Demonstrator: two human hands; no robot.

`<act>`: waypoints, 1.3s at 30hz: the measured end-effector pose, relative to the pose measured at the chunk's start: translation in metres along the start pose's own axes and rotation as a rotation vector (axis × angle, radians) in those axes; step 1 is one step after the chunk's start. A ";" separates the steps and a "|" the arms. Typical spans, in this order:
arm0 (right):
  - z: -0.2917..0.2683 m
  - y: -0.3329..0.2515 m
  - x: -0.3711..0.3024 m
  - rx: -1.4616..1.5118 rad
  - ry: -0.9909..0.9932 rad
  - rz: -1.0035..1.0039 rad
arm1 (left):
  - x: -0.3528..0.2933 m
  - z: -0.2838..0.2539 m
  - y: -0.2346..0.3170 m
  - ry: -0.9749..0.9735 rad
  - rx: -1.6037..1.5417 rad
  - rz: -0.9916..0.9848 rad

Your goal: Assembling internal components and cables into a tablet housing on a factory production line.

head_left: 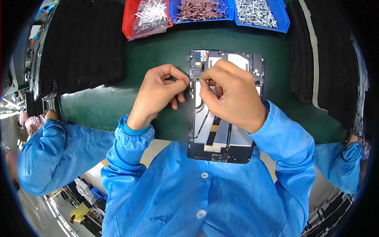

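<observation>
An opened tablet (245, 148), its inside facing up, lies in front of me on the green table and reaches past its near edge. White panels, black flat cables and small circuit parts show inside it. My right hand (235, 94) is over its upper half, thumb and forefinger pinched at the upper left circuit parts. Whatever is between those fingertips is too small to make out. Beside the tablet's left edge, my left hand (160, 91) has thumb and forefinger pressed together, the other fingers curled. I cannot tell what that pinch holds.
Along the far edge stand a red bin (128, 19) with white strips in a plastic bag, a blue bin (172, 12) of copper-coloured pieces and a blue bin (285, 17) of silvery strips. Dark stacks (87, 43) flank the table (158, 51). Blue-sleeved people (43, 150) sit on both sides.
</observation>
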State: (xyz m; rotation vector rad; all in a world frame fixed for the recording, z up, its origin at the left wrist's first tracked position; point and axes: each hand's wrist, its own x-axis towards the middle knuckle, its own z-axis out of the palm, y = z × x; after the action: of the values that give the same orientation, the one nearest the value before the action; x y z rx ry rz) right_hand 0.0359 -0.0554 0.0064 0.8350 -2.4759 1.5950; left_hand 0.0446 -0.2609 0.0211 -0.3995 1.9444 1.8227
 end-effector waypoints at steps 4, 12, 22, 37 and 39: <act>-0.001 0.001 0.001 -0.045 0.030 0.052 | 0.001 -0.002 0.001 -0.037 0.025 0.025; -0.020 -0.013 0.031 -0.025 -0.127 0.366 | 0.005 -0.001 0.007 -0.064 0.158 0.054; -0.073 0.060 0.105 -0.919 0.192 0.289 | -0.004 -0.007 0.000 -0.035 0.179 0.134; -0.076 0.033 0.094 -0.379 0.504 0.356 | -0.003 0.007 0.019 -0.043 -0.029 0.343; -0.067 0.017 0.081 0.214 0.329 0.296 | -0.003 0.014 0.024 -0.029 -0.057 0.360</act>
State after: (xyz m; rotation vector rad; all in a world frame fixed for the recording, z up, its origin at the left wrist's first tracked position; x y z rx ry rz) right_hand -0.0557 -0.0252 0.0513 0.1971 -2.2988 1.9337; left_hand 0.0369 -0.2450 0.0433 -0.0378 2.0498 2.0923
